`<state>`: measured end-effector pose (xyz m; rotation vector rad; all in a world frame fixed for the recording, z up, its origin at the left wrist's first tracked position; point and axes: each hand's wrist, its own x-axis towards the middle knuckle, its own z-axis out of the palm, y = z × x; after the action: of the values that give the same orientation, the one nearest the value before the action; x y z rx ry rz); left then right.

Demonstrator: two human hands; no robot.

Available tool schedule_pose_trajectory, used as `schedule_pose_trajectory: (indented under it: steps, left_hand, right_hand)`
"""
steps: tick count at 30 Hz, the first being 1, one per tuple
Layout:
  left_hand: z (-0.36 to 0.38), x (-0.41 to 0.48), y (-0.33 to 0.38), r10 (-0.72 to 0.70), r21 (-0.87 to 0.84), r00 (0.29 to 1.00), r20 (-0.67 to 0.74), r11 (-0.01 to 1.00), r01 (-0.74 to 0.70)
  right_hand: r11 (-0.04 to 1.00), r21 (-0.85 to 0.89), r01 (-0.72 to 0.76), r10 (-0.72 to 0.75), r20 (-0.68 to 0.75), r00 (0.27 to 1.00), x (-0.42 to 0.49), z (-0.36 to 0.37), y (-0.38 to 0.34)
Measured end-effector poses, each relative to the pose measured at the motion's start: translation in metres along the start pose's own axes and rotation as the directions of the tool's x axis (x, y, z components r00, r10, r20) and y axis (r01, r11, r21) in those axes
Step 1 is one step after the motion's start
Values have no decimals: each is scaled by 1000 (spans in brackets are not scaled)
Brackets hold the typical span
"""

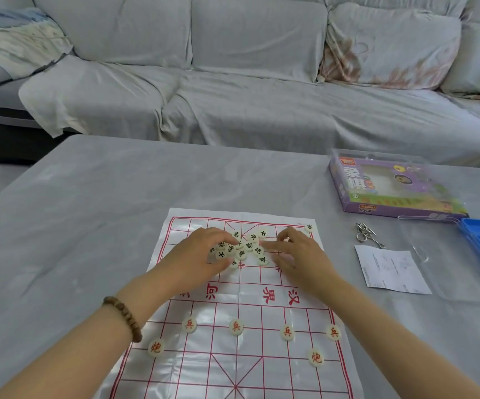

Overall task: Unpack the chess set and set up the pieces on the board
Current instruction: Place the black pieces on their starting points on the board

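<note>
Black pieces (241, 246) heaped on board (262, 355) far half, mid surface (89, 211) near front edge, so both hands can sort. Left grip (201, 251) cups heap, pinch unclear; right grip (293, 251) released, fingertips (264, 243) nudging pieces.

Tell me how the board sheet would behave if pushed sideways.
The board sheet looks thin, with fold creases, so likely floppy and apt to buckle. Its glossy surface probably slides on the cloth-covered table, carrying the red pieces along.

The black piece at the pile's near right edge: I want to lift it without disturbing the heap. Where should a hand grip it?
Pinch its round rim from above with the right hand; the black piece lies flat, clear of the pile on its near and right sides.
</note>
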<state>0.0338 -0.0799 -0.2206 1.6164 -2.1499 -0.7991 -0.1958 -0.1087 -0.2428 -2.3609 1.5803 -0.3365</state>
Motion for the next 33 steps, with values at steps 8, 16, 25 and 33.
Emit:
schedule_pose_trajectory:
  steps: [8,16,25,33]
  left_hand:
    - [18,20,32,44,29,999,-18,999,-43]
    - [40,30,52,105,209,994,36,972,-111]
    - [51,44,54,28,468,992,126,880,-84]
    - [58,45,55,27,556,993,116,827,-87]
  right_hand:
    - [970,212,-119,141,-88,986,-24,-13,22]
    - [946,232,-226,245,-57,968,-37,-20,35]
    - [943,256,-212,230,-40,972,-41,-22,50]
    - [929,302,-215,242,-57,969,-47,-21,57]
